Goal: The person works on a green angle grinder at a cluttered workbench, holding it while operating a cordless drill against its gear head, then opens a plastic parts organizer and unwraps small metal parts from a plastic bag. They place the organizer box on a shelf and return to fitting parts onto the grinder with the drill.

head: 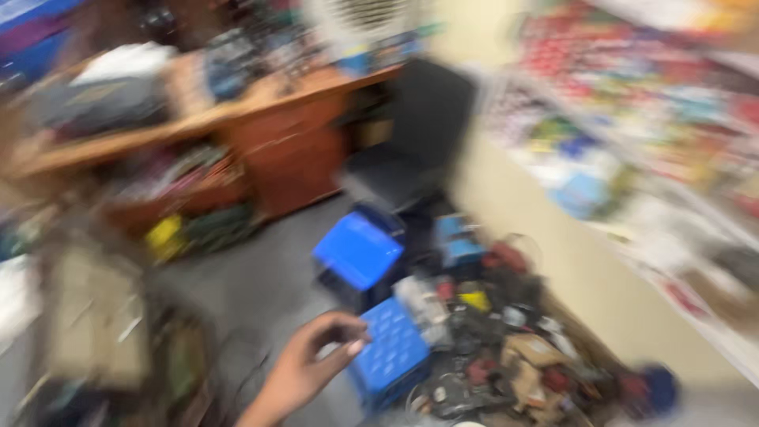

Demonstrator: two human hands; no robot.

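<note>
Head view is badly blurred, so small parts stay unreadable. One hand (pixel 304 368) reaches in from the bottom edge, which side I cannot tell; its fingers curl loosely, pinching nothing I can make out, just beside a blue crate (pixel 391 352). Another blue box (pixel 357 251) sits behind. A clutter pile (pixel 506 348) spreads right; colourful packets (pixel 632 87) line the counter.

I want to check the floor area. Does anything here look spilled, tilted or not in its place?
Yes. A heap of mixed small parts and wires lies on the floor along the wall, beside two blue crates that sit tilted. One hand reaches toward the nearer crate. The picture is blurred, so finer details cannot be told.
</note>
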